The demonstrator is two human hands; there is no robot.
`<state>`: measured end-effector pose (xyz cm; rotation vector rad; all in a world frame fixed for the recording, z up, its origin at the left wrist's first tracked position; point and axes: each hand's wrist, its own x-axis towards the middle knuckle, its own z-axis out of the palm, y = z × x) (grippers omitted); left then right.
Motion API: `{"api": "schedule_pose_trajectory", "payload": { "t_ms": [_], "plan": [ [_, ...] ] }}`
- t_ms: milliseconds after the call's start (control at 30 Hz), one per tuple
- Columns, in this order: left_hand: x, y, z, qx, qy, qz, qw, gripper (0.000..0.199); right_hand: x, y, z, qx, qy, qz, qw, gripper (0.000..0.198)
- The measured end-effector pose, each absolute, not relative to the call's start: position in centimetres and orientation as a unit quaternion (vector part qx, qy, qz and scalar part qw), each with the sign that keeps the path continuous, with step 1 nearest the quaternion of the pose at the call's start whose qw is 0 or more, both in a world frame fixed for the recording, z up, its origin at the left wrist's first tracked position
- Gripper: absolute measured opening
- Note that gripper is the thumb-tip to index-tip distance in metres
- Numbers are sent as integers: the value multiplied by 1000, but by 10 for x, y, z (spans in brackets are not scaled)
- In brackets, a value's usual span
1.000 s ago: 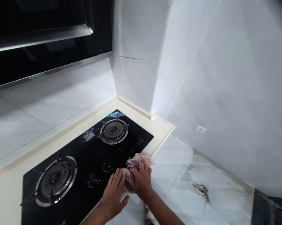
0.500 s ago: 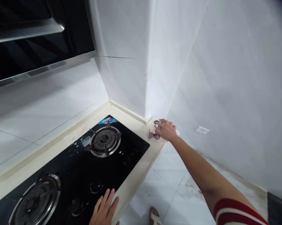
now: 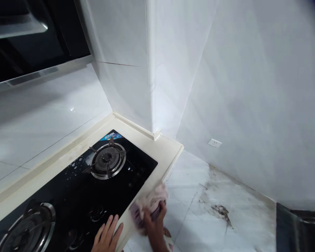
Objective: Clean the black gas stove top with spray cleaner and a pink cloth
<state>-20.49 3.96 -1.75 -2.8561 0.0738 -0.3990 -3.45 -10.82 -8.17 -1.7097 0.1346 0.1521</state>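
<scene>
A pink and purple cloth (image 3: 149, 204) is gripped in my right hand (image 3: 156, 224) at the front edge of the cream countertop (image 3: 161, 148). Motion blurs part of the cloth. My left hand (image 3: 107, 235) lies with fingers stretched out at the front edge of the black gas hob (image 3: 136, 164), beside its knobs. Water drops and a blue sticker (image 3: 111, 135) show on the hob, near the far burner (image 3: 108, 159). The near burner (image 3: 26, 231) is cut off by the lower left of the view.
A dark range hood (image 3: 39, 45) hangs above on the left. White tiled walls meet at the counter's end, with a socket (image 3: 214, 142) on the right wall. Dirt stains (image 3: 221, 211) mark the floor, and a dark object (image 3: 299, 227) stands at lower right.
My right hand has pulled the cloth from the counter's far right corner back along the front edge towards me. My left hand stays on the hob edge. The view has shifted slightly.
</scene>
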Motion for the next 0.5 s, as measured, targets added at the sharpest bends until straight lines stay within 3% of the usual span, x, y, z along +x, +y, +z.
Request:
{"api": "schedule_pose_trajectory", "payload": {
  "t_ms": [100, 200, 500],
  "plan": [
    [-205, 41, -19, -981, 25, -140, 132, 61, -57, -113, -77, -771, -42, 86, 629, 57],
    [-205, 39, -17, -981, 22, -139, 135, 61, -8, -125, -62, -813, -100, 50, 572, 41],
    [-207, 27, -7, -988, -4, -110, 105, 69, 108, -131, -40, -927, -146, -52, 342, 36]
  ]
}}
